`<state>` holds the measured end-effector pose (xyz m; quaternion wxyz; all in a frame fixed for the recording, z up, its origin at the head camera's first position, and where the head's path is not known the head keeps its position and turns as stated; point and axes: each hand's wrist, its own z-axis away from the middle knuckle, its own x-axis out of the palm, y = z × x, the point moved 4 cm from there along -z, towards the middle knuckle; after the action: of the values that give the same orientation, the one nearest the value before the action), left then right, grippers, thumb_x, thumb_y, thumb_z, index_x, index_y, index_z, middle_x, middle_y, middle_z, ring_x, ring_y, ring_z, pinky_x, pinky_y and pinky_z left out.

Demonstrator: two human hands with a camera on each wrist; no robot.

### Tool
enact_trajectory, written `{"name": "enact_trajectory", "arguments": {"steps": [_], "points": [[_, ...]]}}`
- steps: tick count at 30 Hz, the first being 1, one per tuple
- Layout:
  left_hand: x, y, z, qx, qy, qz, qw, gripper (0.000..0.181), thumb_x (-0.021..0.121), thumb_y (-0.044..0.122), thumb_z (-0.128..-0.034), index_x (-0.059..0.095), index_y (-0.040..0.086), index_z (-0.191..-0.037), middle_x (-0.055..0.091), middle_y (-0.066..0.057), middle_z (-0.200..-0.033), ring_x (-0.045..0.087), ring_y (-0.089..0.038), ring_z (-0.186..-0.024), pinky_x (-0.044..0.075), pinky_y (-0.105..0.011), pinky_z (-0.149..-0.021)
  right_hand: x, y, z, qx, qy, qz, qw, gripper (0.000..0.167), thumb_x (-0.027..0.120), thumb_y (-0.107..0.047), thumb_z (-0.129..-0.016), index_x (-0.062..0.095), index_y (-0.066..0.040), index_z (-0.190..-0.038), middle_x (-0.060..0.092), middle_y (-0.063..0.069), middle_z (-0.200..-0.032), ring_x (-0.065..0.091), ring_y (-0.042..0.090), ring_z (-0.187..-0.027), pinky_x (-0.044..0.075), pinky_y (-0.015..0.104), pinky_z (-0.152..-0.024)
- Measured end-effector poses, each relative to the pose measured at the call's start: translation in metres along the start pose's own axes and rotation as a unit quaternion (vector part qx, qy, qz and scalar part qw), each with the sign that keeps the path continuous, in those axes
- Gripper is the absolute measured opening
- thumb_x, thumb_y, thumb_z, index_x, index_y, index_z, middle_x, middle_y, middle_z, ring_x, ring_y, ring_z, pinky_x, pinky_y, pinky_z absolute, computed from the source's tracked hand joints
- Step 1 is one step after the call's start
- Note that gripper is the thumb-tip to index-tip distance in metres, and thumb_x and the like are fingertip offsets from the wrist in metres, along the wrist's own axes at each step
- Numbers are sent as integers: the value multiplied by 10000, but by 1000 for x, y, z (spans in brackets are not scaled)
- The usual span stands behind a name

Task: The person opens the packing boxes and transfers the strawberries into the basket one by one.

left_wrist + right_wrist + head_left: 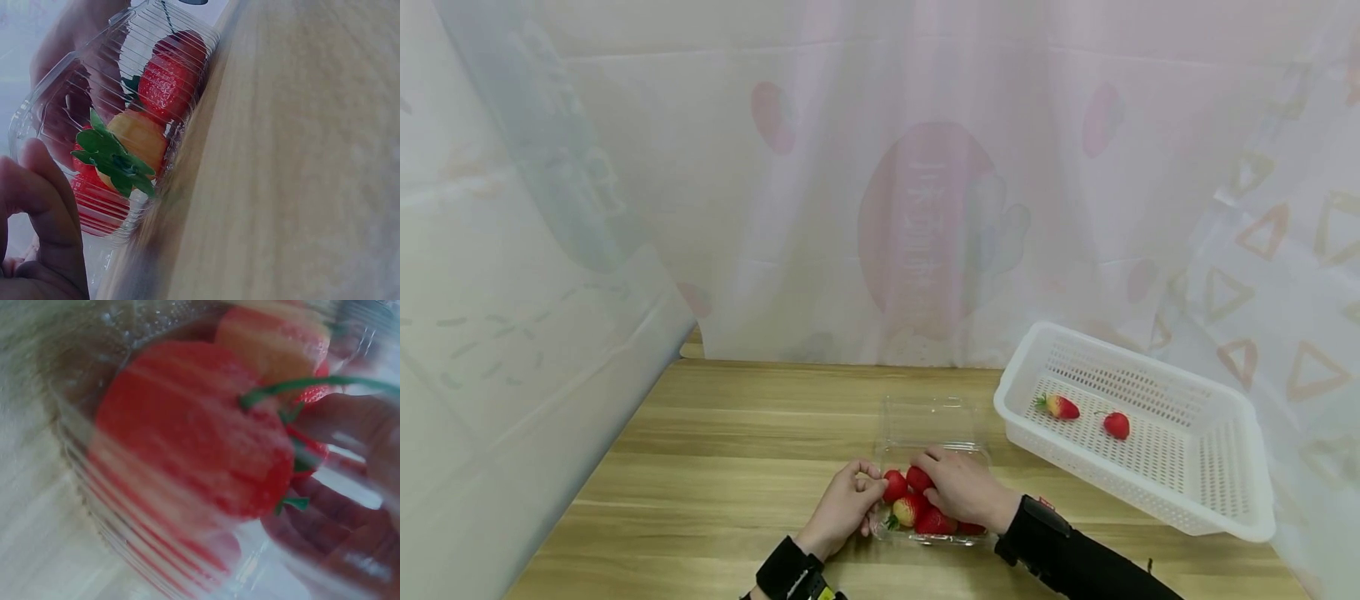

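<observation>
A clear plastic clamshell box (925,540) stands on the table with its lid (928,421) tipped back, away from me. Several red strawberries lie inside, among them a pale-sided strawberry (139,139) with green leaves. At the box's left side, my left hand (842,507) pinches the rim between thumb and forefinger, close to one red strawberry (895,485). Reaching in from the right, my right hand (964,490) grips another strawberry (919,479) at the back of the box. The right wrist view is blurred, with a large strawberry (187,425) near the fingers.
To the right sits a white perforated plastic basket (1206,508), holding two strawberries, one with a pale top (1063,407) and one fully red (1116,425). Printed white sheets (820,250) hang behind and beside the wooden table (722,442).
</observation>
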<state>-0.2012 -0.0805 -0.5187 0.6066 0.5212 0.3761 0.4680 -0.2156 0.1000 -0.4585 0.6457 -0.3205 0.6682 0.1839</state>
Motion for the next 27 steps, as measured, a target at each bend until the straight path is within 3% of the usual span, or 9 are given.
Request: {"name": "enact_trajectory", "arguments": {"steps": [10,18,27], "points": [[0,-1,-1,40,-1,-9,10000,225,607,142,-981,448,20,-1084,515,4,-609,462,-35,-400,404,-164,-376,-13,3,6,60,64,-256,9996,358,718,-168,-897,627,-104,-1238,642,65,-1159,665,211,-954,586,378,-791],[0,-2,-1,119,-3,-44,9999,204,592,123,-987,440,17,-1071,520,8,-610,463,-30,-402,403,-159,-380,-25,9,17,-114,251,-367,9989,373,717,-127,-889,619,-74,-1245,650,81,-1153,674,211,-949,585,353,-796],[0,-1,-1,126,15,-35,9999,208,597,125,-986,444,14,-1073,521,4,-615,460,-30,-404,406,-157,-379,-36,14,27,30,216,-427,9988,396,725,-135,-894,607,-60,-1265,650,82,-1156,671,225,-1000,584,387,-843]]}}
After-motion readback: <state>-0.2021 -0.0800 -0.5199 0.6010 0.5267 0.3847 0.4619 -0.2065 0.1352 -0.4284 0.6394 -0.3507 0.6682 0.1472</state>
